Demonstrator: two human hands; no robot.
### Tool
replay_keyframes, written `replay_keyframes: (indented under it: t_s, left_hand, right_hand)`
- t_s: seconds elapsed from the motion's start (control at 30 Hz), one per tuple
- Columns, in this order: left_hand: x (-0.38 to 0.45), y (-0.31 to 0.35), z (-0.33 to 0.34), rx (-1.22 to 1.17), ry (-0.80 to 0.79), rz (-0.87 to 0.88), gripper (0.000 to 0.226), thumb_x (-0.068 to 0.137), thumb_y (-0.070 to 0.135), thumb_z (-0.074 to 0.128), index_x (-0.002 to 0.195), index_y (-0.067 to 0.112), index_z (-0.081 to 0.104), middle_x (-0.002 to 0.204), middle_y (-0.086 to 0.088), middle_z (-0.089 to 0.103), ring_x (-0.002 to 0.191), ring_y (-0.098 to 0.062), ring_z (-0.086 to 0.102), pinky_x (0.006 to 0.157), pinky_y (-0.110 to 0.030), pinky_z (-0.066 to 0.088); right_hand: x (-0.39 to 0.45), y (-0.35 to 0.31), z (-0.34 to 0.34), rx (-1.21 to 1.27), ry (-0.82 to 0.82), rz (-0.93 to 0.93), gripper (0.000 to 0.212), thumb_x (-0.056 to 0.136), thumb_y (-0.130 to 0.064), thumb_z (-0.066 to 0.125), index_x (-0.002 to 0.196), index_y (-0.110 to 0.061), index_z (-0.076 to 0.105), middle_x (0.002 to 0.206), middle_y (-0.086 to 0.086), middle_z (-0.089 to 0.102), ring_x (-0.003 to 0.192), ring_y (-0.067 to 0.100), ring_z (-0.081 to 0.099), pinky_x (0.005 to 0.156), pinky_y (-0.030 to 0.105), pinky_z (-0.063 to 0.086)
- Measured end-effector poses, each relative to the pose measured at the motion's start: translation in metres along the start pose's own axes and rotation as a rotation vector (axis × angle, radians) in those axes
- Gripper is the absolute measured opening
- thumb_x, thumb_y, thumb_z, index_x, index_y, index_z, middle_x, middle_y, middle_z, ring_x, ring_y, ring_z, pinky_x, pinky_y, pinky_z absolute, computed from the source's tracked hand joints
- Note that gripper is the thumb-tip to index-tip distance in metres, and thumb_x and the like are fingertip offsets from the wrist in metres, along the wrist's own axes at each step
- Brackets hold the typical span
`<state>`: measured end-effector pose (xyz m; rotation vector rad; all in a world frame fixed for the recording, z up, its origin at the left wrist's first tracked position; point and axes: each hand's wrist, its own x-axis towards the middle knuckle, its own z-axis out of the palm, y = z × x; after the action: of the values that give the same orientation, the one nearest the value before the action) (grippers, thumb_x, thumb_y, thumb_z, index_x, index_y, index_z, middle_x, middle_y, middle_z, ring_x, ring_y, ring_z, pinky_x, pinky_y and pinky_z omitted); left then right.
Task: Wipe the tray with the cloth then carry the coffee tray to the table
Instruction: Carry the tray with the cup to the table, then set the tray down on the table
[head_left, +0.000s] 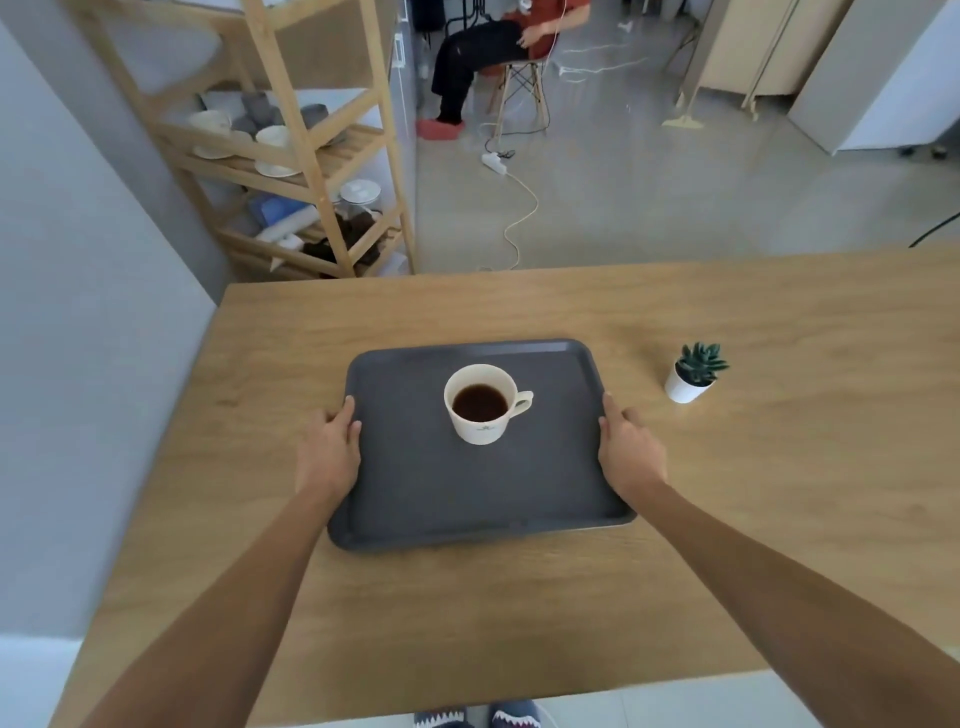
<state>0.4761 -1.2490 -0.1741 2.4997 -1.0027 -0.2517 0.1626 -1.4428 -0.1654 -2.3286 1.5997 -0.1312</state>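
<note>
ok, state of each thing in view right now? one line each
tray: flat on the table, gripped at both side rims
cup: upright on the tray, part-filled with coffee, handle to the right
left hand: closed on the tray's left rim
right hand: closed on the tray's right rim
potted plant: upright on the table, right of the tray, apart from it
cloth: not in view
</note>
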Motion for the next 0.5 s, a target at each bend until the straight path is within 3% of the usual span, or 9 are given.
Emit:
replay_keyframes:
  t_s: [0.27, 0.5]
  left_hand:
    - [0.003, -0.005, 0.009, 0.073, 0.055, 0.027, 0.043, 0.098, 0.022, 0.044, 0.140, 0.012, 0.048, 0.101, -0.020, 0.054, 0.081, -0.039, 0.057, 0.084, -0.048, 0.047]
    - [0.004, -0.008, 0.008, 0.130, 0.026, 0.031, 0.044, 0.100, 0.026, 0.039, 0.142, 0.016, 0.044, 0.109, -0.016, 0.055, 0.089, -0.035, 0.056, 0.093, -0.048, 0.039]
  right_hand:
    - [0.003, -0.003, 0.012, -0.029, 0.067, -0.011, 0.046, 0.102, -0.024, 0.033, 0.147, -0.016, 0.030, 0.117, 0.019, 0.054, 0.091, 0.043, 0.059, 0.065, 0.043, 0.047]
    - [0.002, -0.005, 0.011, -0.038, 0.063, -0.021, 0.046, 0.102, -0.024, 0.034, 0.147, -0.014, 0.030, 0.117, 0.019, 0.054, 0.095, 0.041, 0.058, 0.068, 0.042, 0.046]
